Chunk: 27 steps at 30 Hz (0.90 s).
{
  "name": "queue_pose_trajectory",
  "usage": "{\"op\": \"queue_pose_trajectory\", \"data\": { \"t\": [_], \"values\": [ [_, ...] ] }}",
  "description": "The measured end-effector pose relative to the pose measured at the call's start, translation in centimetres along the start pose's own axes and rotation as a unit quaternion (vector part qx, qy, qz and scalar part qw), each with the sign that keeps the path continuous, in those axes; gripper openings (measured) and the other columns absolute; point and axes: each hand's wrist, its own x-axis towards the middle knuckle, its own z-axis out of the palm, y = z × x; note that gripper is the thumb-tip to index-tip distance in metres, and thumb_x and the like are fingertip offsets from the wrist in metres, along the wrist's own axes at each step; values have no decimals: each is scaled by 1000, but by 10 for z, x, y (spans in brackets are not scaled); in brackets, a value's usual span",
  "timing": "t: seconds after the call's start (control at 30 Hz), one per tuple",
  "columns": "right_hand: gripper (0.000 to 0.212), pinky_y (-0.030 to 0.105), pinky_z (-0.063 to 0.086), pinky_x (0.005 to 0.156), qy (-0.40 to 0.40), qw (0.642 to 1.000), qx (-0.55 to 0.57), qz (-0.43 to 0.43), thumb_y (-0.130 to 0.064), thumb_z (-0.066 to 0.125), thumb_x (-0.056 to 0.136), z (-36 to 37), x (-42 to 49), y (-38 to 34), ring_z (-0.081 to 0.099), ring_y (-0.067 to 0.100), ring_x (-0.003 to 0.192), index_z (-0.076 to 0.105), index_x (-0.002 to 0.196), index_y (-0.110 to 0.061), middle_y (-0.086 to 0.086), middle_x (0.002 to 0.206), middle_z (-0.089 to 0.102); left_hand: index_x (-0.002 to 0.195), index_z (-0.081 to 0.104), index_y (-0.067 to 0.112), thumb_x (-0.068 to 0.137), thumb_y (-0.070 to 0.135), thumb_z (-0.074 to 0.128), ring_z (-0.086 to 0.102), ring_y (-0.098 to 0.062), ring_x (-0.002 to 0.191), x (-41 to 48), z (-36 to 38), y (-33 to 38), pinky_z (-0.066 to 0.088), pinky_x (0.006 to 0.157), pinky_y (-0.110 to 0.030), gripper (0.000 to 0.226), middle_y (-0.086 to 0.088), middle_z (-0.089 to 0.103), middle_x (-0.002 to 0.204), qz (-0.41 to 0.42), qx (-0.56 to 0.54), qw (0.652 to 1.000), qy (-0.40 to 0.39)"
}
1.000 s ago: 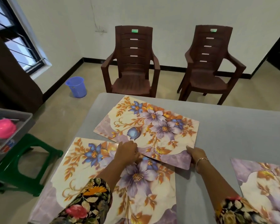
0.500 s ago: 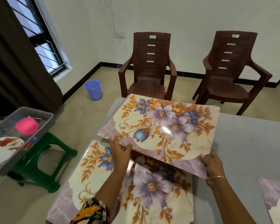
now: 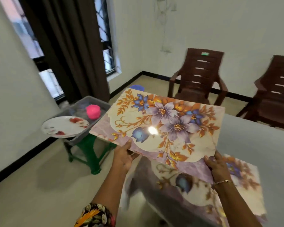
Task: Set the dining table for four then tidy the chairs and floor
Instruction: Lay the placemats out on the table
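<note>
Both hands hold one floral placemat [image 3: 162, 128] up off the grey tabletop [image 3: 256, 145]. The L hand [image 3: 123, 157] grips its near-left edge, thumb on top and fingers underneath. The R hand [image 3: 217, 167], w/ a thin bracelet [image 3: 224, 181] at the wrist, pinches the near-right corner. The mat is in the air, glossy side up w/ a light glare near the middle. Its left part sticks out past the tabletop's left edge, over the floor. Directly below it a 2nd placemat [image 3: 203, 194] w/ the same flower print lies flat on the tabletop near the person, blurred. It's partly covered by the held mat & the R forearm. To the left, off the tabletop, a green stool [image 3: 88, 151] carries a grey tub [image 3: 79, 136]. A pink bowl [image 3: 93, 111] sits in the tub, and a white plate [image 3: 64, 126] w/ red motifs rests across its near end. A bit of blue bucket [image 3: 136, 87] shows on the floor just beyond the mat's far edge. Two brown plastic chairs [image 3: 198, 79] [image 3: 275, 89] stand by the far wall, well apart from the tabletop. A dark curtain [image 3: 69, 46] hangs by the window on the left.
</note>
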Motion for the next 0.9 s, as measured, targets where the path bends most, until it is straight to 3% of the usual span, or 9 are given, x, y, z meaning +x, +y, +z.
{"op": "queue_pose_trajectory", "data": {
  "t": [0.07, 0.13, 0.2, 0.27, 0.33, 0.43, 0.6, 0.83, 0.9],
  "values": [
    [66, 23, 54, 81, -22, 1000, 3, 10, -42, 79, 65, 40, -14, 11, 65, 6, 84, 53, 115, -8, -11, 92, 71, 127, 48, 10, 96, 4, 45, 61, -23, 82, -12, -41, 27, 56, 57, -37, 32, -6, 64, 94, 13, 13, 1000, -1],
    [40, 36, 45, 96, -44, 999, 1, 29, -8, 56, 89, 81, -24, 19, 55, 21, 97, 46, 128, -3, 4, 113, 57, 127, 48, 8, 95, 1, 43, 61, -23, 83, -20, -81, 51, 59, 57, -35, 33, -8, 64, 94, 27, 10, 1000, 0],
    [43, 30, 49, 86, -74, 996, -9, 54, 2, 46, 92, 119, -31, 21, 53, 22, 97, 40, 135, 1, 2, 111, 56, 120, 52, 7, 94, -2, 42, 64, -23, 79, -24, -114, 71, 59, 56, -34, 29, -8, 69, 87, 36, -4, 999, 7],
    [59, 19, 54, 67, -123, 990, -22, 61, -26, 71, 79, 155, -33, 21, 62, 15, 86, 47, 127, -1, -9, 94, 66, 106, 56, 8, 93, -3, 42, 69, -20, 69, -26, -140, 89, 59, 58, -36, 22, -5, 73, 74, 43, -21, 999, 13],
    [86, 18, 55, 64, -130, 989, -36, 65, -55, 84, 48, 187, -25, 23, 66, 12, 78, 55, 114, -8, -17, 81, 70, 99, 57, 8, 93, -3, 42, 70, -17, 62, -22, -161, 106, 58, 58, -37, 20, -5, 72, 69, 46, -34, 998, 14],
    [36, 18, 55, 66, -160, 984, -11, 81, -32, 71, 75, 233, -9, 29, 60, 26, 88, 59, 102, -12, -16, 73, 70, 104, 56, 3, 93, -1, 44, 69, -15, 55, -6, -182, 134, 58, 52, -33, 17, -4, 71, 64, 44, -25, 998, 28],
    [96, 15, 55, 62, -194, 978, 11, 77, -65, 85, 18, 304, 36, 47, 68, 3, 70, 58, 97, -18, -14, 76, 73, 124, 49, -1, 92, -2, 46, 67, -21, 66, 53, -197, 183, 57, 48, -29, 32, -9, 69, 82, 61, 3, 995, 73],
    [98, 18, 56, 59, -144, 984, 39, 93, -66, 84, 15, 359, 112, 53, 68, 7, 73, 60, 99, -20, -9, 82, 72, 119, 50, 3, 89, -3, 53, 62, -26, 81, 148, -170, 245, 58, 56, -35, 30, -10, 64, 95, 52, 34, 995, 80],
    [73, 20, 56, 57, -134, 985, 33, 102, -51, 82, 55, 368, 127, 49, 68, 16, 81, 58, 110, -12, -2, 88, 71, 116, 51, 4, 89, -3, 52, 62, -25, 81, 175, -162, 253, 58, 54, -33, 28, -9, 64, 93, 47, 42, 995, 74]
  ]
}}
